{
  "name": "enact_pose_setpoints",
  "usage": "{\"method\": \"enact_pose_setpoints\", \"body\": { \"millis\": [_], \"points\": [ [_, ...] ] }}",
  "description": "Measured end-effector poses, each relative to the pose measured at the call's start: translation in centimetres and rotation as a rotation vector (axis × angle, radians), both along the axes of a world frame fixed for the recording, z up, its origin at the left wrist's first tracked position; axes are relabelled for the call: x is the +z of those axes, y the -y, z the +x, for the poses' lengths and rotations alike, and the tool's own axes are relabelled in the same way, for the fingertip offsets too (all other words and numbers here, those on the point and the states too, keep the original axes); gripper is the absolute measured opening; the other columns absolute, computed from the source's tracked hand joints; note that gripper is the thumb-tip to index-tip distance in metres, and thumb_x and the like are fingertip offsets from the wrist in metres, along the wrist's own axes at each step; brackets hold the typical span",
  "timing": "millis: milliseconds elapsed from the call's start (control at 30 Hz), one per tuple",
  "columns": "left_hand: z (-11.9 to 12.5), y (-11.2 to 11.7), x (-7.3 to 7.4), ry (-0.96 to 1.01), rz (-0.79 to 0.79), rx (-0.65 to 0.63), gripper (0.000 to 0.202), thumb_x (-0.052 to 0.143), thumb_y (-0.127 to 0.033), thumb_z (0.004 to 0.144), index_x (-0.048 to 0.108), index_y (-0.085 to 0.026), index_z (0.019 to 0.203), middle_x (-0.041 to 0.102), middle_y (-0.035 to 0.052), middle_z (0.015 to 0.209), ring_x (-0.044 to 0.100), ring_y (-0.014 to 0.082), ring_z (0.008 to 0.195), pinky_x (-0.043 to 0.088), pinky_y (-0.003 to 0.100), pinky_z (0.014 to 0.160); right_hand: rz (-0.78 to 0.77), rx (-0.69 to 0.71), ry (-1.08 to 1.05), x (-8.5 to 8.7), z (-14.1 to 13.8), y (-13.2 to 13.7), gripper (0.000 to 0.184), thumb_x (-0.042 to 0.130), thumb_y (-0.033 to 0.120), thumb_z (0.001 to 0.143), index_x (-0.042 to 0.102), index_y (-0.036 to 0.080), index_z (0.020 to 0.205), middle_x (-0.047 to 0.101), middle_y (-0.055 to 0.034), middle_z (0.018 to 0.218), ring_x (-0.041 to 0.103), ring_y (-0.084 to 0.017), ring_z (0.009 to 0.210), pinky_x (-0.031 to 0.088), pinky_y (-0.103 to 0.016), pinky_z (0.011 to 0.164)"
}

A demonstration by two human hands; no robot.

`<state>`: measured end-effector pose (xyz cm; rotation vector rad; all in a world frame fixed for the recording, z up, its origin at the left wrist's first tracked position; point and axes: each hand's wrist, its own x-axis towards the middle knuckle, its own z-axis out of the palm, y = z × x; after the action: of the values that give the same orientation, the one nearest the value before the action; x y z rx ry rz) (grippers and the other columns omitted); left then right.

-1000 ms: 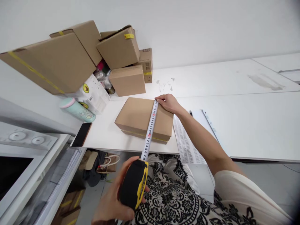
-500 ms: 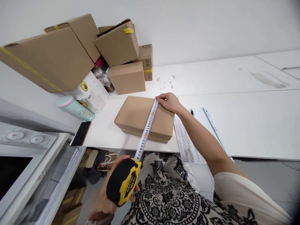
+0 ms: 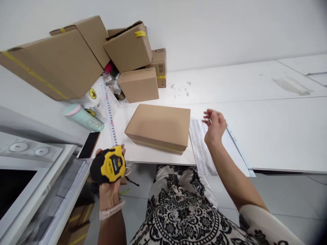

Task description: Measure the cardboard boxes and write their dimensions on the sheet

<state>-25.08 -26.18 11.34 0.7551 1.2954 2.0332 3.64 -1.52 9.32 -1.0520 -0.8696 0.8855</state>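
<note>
My left hand (image 3: pixel 111 189) is closed around a black and yellow tape measure (image 3: pixel 112 165) near the table's front edge. Its white blade (image 3: pixel 109 114) runs out up and to the left, past the mint bottle (image 3: pixel 84 117) and in front of an avocado-print package. My right hand (image 3: pixel 216 127) is raised over printed sheets (image 3: pixel 201 146), its fingers loosely bent and apart; a small dark spot shows among them, too small to name. Between my hands a closed cardboard box (image 3: pixel 158 126) lies on the white table, touched by neither.
Several cardboard boxes (image 3: pixel 139 85) are stacked against the wall at the back left. A dark phone-like slab (image 3: pixel 89 145) lies at the table's left corner. A microwave (image 3: pixel 28 153) stands on a shelf at the left. A blue-edged folder (image 3: pixel 238 148) lies under my right forearm.
My right hand has let go of the tape's end and moved right, over the papers. My left hand has moved up and left with the tape measure, and the blade has swung off the box.
</note>
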Motion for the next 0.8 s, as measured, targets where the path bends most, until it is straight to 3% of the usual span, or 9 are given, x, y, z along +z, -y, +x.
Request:
{"method": "enact_pose_setpoints", "body": {
  "millis": [100,200,300,367,433,567,633,733,800],
  "points": [
    [-1.4,-3.0,-0.8,0.015,0.112,0.048,0.097,0.094,-0.065,0.041,0.064,-0.039,0.129,0.06,-0.0019,0.144,0.049,0.0381,0.139,0.032,0.051,0.122,-0.129,0.063,0.033,-3.3,0.7,5.3,0.03,0.062,0.05,0.088,0.069,0.021,0.087,0.07,-0.0051,0.093,0.064,-0.017,0.083,0.053,-0.032,0.072],
    [-2.6,-5.8,-2.2,0.057,0.162,0.043,0.081,0.092,-0.061,0.05,0.069,-0.034,0.123,0.062,0.0,0.139,0.047,0.0352,0.141,0.039,0.051,0.118,-0.183,0.233,0.153,-6.0,0.2,9.3,0.033,0.06,0.052,0.091,0.072,0.022,0.099,0.071,-0.0077,0.107,0.064,-0.021,0.097,0.053,-0.039,0.083],
    [-3.3,-7.6,-3.2,0.082,0.173,0.052,0.073,0.088,-0.063,0.053,0.071,-0.033,0.117,0.063,0.0008,0.137,0.045,0.033,0.141,0.046,0.051,0.111,-0.137,0.394,0.233,-6.9,-0.4,11.0,0.04,0.056,0.055,0.093,0.067,0.025,0.117,0.068,-0.0087,0.12,0.061,-0.025,0.112,0.05,-0.046,0.097],
    [-3.3,-8.0,-2.8,0.095,0.169,0.033,0.073,0.087,-0.064,0.053,0.071,-0.033,0.116,0.063,0.0016,0.137,0.047,0.0329,0.139,0.05,0.052,0.108,-0.105,0.447,0.264,-6.0,-0.5,11.2,0.045,0.055,0.057,0.093,0.063,0.025,0.124,0.066,-0.0096,0.123,0.06,-0.026,0.114,0.05,-0.048,0.1],
    [-3.0,-7.9,-1.4,0.096,0.167,-0.001,0.076,0.084,-0.068,0.052,0.069,-0.032,0.119,0.063,0.0028,0.137,0.051,0.0334,0.135,0.053,0.051,0.104,-0.075,0.456,0.292,-3.9,-0.2,11.3,0.048,0.057,0.057,0.092,0.06,0.026,0.128,0.063,-0.0102,0.123,0.061,-0.027,0.11,0.052,-0.049,0.096],
    [-1.6,-7.0,3.1,0.004,0.242,0.034,0.06,0.079,-0.063,0.063,0.068,-0.03,0.112,0.067,-0.0011,0.129,0.056,0.0308,0.131,0.055,0.047,0.102,-0.02,0.387,0.336,1.2,0.5,11.4,0.047,0.068,0.049,0.086,0.058,0.034,0.129,0.06,-0.0079,0.119,0.061,-0.024,0.095,0.057,-0.045,0.081],
    [-0.8,-6.8,5.1,-0.076,0.33,0.084,0.05,0.079,-0.058,0.066,0.069,-0.028,0.105,0.067,-0.0041,0.124,0.053,0.0312,0.132,0.054,0.049,0.104,-0.028,0.339,0.317,3.1,0.6,11.0,0.048,0.072,0.047,0.082,0.059,0.037,0.127,0.059,-0.0067,0.117,0.059,-0.022,0.085,0.057,-0.042,0.073],
    [0.4,-6.9,6.9,-0.097,0.339,0.059,0.048,0.081,-0.051,0.067,0.069,-0.027,0.105,0.066,-0.0035,0.123,0.052,0.0322,0.131,0.055,0.057,0.102,-0.096,0.35,0.244,4.1,0.1,9.6,0.046,0.074,0.046,0.077,0.063,0.034,0.121,0.06,-0.0054,0.117,0.057,-0.018,0.075,0.056,-0.038,0.064],
    [1.3,-6.8,7.4,-0.114,0.308,0.026,0.05,0.085,-0.047,0.065,0.07,-0.027,0.108,0.064,-0.0023,0.125,0.054,0.0315,0.129,0.057,0.055,0.1,-0.148,0.39,0.215,4.1,-0.4,8.3,0.045,0.074,0.045,0.075,0.065,0.03,0.116,0.063,-0.0047,0.109,0.056,-0.017,0.071,0.054,-0.036,0.06]
  ]
}}
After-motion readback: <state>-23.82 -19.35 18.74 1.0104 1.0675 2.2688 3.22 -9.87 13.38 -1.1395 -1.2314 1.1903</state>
